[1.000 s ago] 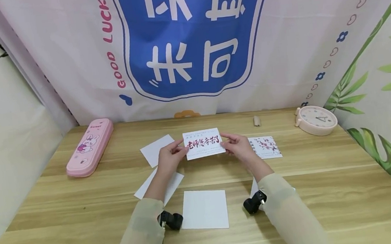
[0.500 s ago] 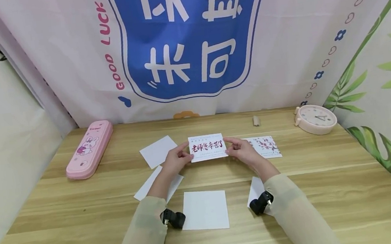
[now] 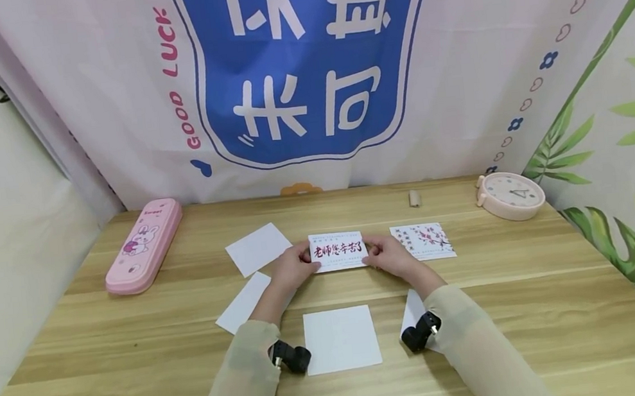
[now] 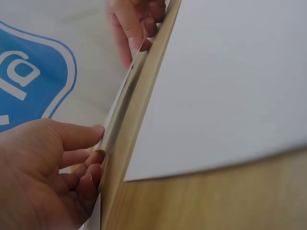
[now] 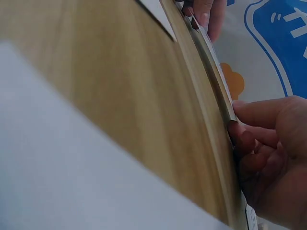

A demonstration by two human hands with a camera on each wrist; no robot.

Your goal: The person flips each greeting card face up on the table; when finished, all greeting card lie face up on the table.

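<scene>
A white card (image 3: 337, 252) with red Chinese characters is held between both hands, low over the wooden table in the head view. My left hand (image 3: 292, 268) pinches its left edge with the thumb on the printed face and curled fingers behind. At the opposite edge, my right hand (image 3: 389, 256) pinches it the same way. Both wrist views show the card nearly edge-on, just above the table, with the left hand (image 4: 53, 167) and right hand (image 5: 271, 148) gripping its ends.
A blank white square (image 3: 341, 339) lies in front, beside the left wrist camera. White cards (image 3: 259, 248) lie left, another (image 3: 413, 314) is partly under the right wrist, and a blossom card (image 3: 423, 242) lies right. Farther out are a pink pencil case (image 3: 144, 247), clock (image 3: 511, 195) and beige cylinder (image 3: 414, 199).
Both hands have brought the card toward the person and slightly right, and its tilt has levelled. The blank square beside the left wrist has shifted a little right and turned slightly.
</scene>
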